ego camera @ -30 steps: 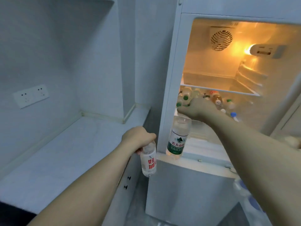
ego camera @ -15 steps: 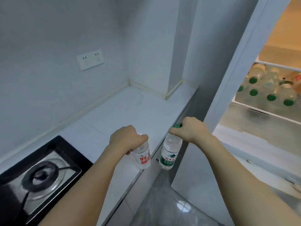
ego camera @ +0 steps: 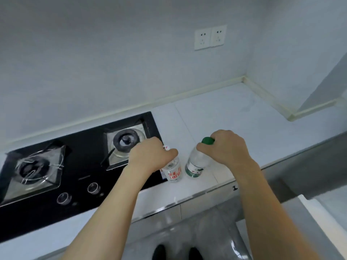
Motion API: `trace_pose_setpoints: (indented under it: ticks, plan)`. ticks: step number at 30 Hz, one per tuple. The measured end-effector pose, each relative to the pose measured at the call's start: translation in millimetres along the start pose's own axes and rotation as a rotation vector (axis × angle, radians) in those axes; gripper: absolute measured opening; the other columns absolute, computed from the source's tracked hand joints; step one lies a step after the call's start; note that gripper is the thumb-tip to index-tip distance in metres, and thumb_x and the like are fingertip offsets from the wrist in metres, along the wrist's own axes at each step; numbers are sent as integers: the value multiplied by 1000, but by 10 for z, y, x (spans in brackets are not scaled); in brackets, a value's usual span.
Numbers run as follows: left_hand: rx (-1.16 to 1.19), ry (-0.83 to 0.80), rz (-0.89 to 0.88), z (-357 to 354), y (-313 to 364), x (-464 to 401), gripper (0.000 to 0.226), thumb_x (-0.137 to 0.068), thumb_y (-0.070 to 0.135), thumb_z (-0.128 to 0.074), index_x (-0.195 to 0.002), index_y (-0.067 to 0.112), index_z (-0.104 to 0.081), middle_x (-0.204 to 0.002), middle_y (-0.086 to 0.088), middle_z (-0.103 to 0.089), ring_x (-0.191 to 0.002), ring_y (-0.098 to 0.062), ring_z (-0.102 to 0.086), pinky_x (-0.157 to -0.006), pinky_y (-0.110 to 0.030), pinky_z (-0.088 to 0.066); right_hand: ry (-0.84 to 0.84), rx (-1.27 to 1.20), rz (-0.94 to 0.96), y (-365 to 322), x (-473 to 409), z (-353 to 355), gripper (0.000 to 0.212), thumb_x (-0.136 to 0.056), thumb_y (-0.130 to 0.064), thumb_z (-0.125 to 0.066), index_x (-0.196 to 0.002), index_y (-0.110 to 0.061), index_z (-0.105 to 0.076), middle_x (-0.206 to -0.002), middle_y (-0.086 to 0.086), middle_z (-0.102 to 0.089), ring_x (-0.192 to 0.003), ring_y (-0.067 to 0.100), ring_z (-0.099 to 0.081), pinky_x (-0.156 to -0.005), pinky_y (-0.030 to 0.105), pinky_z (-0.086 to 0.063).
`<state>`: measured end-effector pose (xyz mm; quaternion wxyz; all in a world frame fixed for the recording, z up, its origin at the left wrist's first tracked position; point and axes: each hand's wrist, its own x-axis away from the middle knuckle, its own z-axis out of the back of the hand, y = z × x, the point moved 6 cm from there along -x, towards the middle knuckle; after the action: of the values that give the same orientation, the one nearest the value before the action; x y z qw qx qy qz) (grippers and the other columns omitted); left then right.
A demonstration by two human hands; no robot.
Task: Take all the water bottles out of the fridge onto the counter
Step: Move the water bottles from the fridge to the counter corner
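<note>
Two clear water bottles are over the white counter (ego camera: 244,117), just right of the stove. My left hand (ego camera: 150,156) grips the neck of the bottle with the red and white label (ego camera: 173,172). My right hand (ego camera: 224,148) grips the top of the green-capped bottle with the green label (ego camera: 195,165). Both bottles are upright and side by side; their bases are at the counter's surface, and I cannot tell whether they rest on it. The fridge is out of view.
A black gas stove (ego camera: 78,166) with two burners and two knobs fills the counter's left part. A double wall socket (ego camera: 210,36) sits on the back wall. The counter's front edge (ego camera: 187,200) runs below the bottles, with grey floor beneath and a white edge (ego camera: 319,218) at lower right.
Both hands carried the bottles from the fridge to the left, over the counter beside the stove, and lowered them. The view turned left; the fridge left the frame.
</note>
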<state>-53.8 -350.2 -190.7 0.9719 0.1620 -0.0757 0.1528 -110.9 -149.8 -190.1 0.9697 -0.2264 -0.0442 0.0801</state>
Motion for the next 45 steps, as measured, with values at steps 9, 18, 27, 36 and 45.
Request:
trace_pose_setpoints:
  ticks: [9,18,27,36,45]
  plan:
    - [55,209,318,335,-1279,700,42,-76,49,-57,-59,11,-46,-59,-1,-55,-54,-19,-52,-49,-25,-32,-210,20,332,-1141,46,-637,44,-75,-46,-62,-57,-15,-37,-55,-1,-39,-52,18,-38,-53,28,-32]
    - [38,328,516,825,-2682,1590,46,-77,53,-55,-58,13,-44,-57,-1,-53,-53,-18,-50,-50,-25,-33,-274,101,592,-2739,669,-1223,46,-77,-51,-58,-55,-16,-39,-55,-1,-43,-52,17,-44,-51,28,-34]
    - [82,381,681,1107,-4105,2517,45,-85,52,-50,-63,13,-46,-63,1,-52,-56,-14,-47,-51,-26,-31,-310,222,760,-4143,1449,-1926,40,-85,-50,-51,-65,-15,-48,-62,-3,-53,-58,16,-51,-53,28,-37]
    - [79,516,823,1422,-5284,3378,47,-82,49,-53,-62,13,-32,-57,0,-39,-52,-19,-35,-50,-25,-27,-328,185,874,-5308,2222,-2451,42,-87,-50,-49,-61,-17,-45,-61,-2,-52,-58,17,-52,-53,28,-37]
    - [50,476,951,1632,-6317,3640,40,-81,49,-52,-65,13,-45,-61,0,-52,-53,-19,-44,-54,-26,-37,-322,252,950,-6266,2420,-3010,44,-86,-52,-49,-64,-14,-48,-67,-2,-57,-68,23,-57,-57,29,-37]
